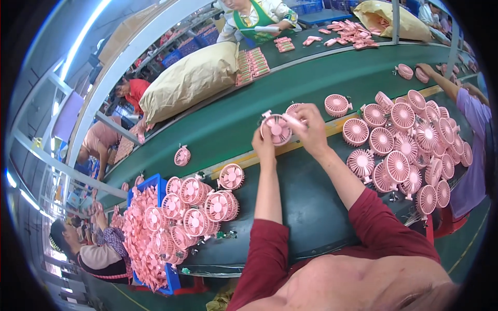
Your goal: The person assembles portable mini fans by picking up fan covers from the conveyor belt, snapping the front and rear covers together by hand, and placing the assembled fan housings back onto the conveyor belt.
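My left hand (265, 144) is closed around a pink mini fan (279, 130), whose blades face up; a small stub and a bit of circuit board stick out at its top. Close beside it, my right hand (314, 133) pinches a pale pink part (294, 123), seen nearly edge-on and slightly blurred, perhaps a round cover; its exact kind is unclear. Both hands hover over the near edge of the green conveyor belt (223, 124). Another pink fan (292, 109) shows partly behind my right hand.
Stacked grille-fronted fans (404, 135) crowd the right of the dark worktable (306, 207). Open-bladed fans (197, 220) pile up at left, beside a blue crate (174, 280) of pink blades. Across the belt lies a big paper sack (189, 78). A co-worker's arm (441, 80) reaches in at right.
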Demonstrator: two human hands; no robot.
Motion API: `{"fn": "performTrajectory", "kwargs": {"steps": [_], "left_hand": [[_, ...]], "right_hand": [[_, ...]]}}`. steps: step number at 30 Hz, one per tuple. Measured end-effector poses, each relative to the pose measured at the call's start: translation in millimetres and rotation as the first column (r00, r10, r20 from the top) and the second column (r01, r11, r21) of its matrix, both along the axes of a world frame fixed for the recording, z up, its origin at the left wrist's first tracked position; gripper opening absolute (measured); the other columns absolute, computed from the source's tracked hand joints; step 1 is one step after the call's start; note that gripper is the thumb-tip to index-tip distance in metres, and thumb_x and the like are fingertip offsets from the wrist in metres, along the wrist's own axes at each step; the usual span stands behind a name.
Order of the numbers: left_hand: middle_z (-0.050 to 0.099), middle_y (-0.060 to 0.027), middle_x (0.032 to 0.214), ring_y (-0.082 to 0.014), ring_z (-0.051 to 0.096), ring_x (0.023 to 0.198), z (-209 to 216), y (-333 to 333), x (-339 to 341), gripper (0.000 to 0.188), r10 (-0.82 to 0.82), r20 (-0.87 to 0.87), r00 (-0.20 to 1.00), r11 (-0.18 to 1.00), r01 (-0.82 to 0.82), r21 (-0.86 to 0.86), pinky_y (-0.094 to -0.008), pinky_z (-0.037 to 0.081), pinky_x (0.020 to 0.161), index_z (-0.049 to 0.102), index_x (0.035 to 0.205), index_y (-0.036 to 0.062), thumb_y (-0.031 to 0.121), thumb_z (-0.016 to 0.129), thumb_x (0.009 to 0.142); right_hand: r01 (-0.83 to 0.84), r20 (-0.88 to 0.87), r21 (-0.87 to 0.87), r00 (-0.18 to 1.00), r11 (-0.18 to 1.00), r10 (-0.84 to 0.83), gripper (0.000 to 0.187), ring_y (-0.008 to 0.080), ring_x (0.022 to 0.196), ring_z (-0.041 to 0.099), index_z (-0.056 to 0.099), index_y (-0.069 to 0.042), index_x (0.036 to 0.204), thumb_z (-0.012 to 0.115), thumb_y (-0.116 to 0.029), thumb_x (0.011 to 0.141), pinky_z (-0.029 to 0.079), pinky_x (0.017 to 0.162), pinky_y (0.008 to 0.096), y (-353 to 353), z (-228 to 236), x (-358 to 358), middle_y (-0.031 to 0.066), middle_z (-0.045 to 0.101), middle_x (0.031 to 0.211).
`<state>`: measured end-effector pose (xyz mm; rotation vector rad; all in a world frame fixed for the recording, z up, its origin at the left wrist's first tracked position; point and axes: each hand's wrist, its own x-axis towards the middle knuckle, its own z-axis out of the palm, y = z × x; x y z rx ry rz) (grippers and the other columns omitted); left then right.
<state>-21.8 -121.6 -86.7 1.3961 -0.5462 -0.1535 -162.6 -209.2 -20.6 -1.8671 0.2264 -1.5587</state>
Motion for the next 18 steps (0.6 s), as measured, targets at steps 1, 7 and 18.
{"fn": "performTrajectory", "kwargs": {"steps": [1,7,18], "left_hand": [[0.066,-0.0098,0.105,-0.0199,0.063,0.094,-1,-4,-19,0.033,-0.129,-0.175,0.976,0.975,0.092,-0.203,-0.0302,0.051,0.08,0.056,0.118,-0.0003,0.026,0.057,0.098],[0.052,-0.0104,0.134,-0.0244,0.051,0.123,21,17,-65,0.064,-0.596,-0.465,0.655,0.751,0.25,-0.611,-0.0408,0.043,0.104,0.046,0.135,0.0052,0.057,0.03,0.1],[0.054,-0.0127,0.129,-0.0266,0.056,0.117,24,35,-55,0.05,-0.484,-0.528,0.698,0.808,0.126,-0.575,-0.0425,0.051,0.096,0.046,0.132,0.006,0.045,0.036,0.102]], "right_hand": [[0.038,-0.042,-0.089,0.998,0.995,-0.042,0.02,0.0259,0.099,0.058,0.06,-0.005,0.087,0.076,-0.012,0.076,0.048,0.08,0.0338,3,-2,0,0.0119,0.059,0.108],[-0.14,-0.291,-0.202,0.953,0.969,0.077,0.029,0.0392,0.126,0.044,0.061,-0.008,0.092,0.076,-0.025,0.074,0.034,0.105,0.0482,22,-18,3,0.0188,0.045,0.14],[-0.349,-0.352,0.012,0.876,0.937,0.331,0.038,0.0337,0.129,0.046,0.062,-0.006,0.106,0.077,-0.026,0.078,0.04,0.104,0.0417,33,-24,9,0.0202,0.048,0.138]]}}
